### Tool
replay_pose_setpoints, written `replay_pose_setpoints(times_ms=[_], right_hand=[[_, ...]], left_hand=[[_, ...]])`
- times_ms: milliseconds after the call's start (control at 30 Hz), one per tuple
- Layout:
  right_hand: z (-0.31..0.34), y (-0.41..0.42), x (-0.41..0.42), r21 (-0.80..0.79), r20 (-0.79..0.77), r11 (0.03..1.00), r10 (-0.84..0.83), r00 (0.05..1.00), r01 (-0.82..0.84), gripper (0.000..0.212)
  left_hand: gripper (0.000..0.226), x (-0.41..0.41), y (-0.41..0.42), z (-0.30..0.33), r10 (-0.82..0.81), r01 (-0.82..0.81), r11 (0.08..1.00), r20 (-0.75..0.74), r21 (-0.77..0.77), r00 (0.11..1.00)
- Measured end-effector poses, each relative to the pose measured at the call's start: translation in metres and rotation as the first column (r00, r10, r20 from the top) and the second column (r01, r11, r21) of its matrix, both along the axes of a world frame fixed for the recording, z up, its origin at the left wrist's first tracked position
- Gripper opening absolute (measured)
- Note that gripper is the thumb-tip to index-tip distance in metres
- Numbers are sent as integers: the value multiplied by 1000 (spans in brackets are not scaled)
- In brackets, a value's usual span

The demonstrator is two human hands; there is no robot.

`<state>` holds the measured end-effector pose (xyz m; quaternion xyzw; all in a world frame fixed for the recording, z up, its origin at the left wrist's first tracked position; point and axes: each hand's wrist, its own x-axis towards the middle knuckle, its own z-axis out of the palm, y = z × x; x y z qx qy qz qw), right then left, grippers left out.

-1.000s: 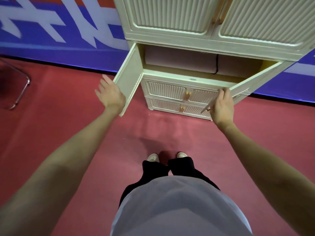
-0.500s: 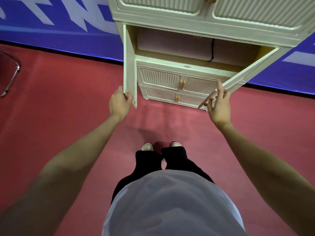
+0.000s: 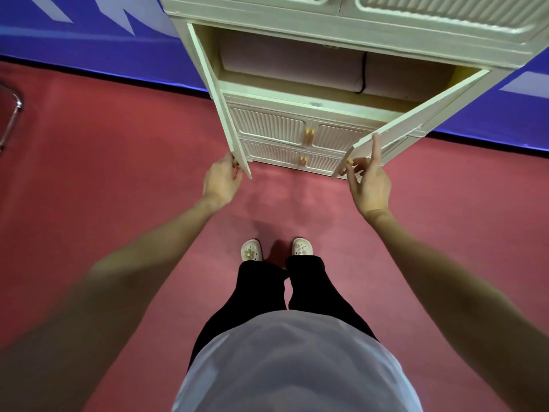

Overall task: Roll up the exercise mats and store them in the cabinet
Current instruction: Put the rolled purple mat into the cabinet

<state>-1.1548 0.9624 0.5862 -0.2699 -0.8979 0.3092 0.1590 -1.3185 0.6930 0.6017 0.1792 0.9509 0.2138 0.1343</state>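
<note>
A cream cabinet (image 3: 326,25) stands against the wall in front of me. Its middle compartment is open and holds two rolled pinkish mats lying side by side, one on the left (image 3: 291,65) and one on the right (image 3: 407,75), with a black strap between them. My left hand (image 3: 221,181) grips the lower edge of the left door (image 3: 217,96), which points straight out at me. My right hand (image 3: 368,185) pinches the handle of the right door (image 3: 416,117), index finger raised along its edge; that door is swung partway in.
Below the open compartment are two rows of closed ribbed doors with gold handles (image 3: 309,135). The floor is red carpet (image 3: 118,173). A blue and white wall banner (image 3: 89,40) runs behind. A metal chair leg (image 3: 12,114) shows at the far left. My feet (image 3: 276,249) stand near the cabinet.
My left hand went from open beside the left door to gripping its edge, and that door has swung inward. The right door has also swung inward a little. The cabinet looks closer.
</note>
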Motion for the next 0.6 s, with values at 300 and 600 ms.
replay_pose_setpoints(times_ms=[300,600], right_hand=[[-9,8,-32,-90,28,995,-29,999,31,20],[2,56,-110,-34,178,960,280,944,-278,24]], left_hand=[[16,-23,51,-2,-232,233,970,31,-62,972],[21,-56,131,-4,-341,342,940,13,-23,940]])
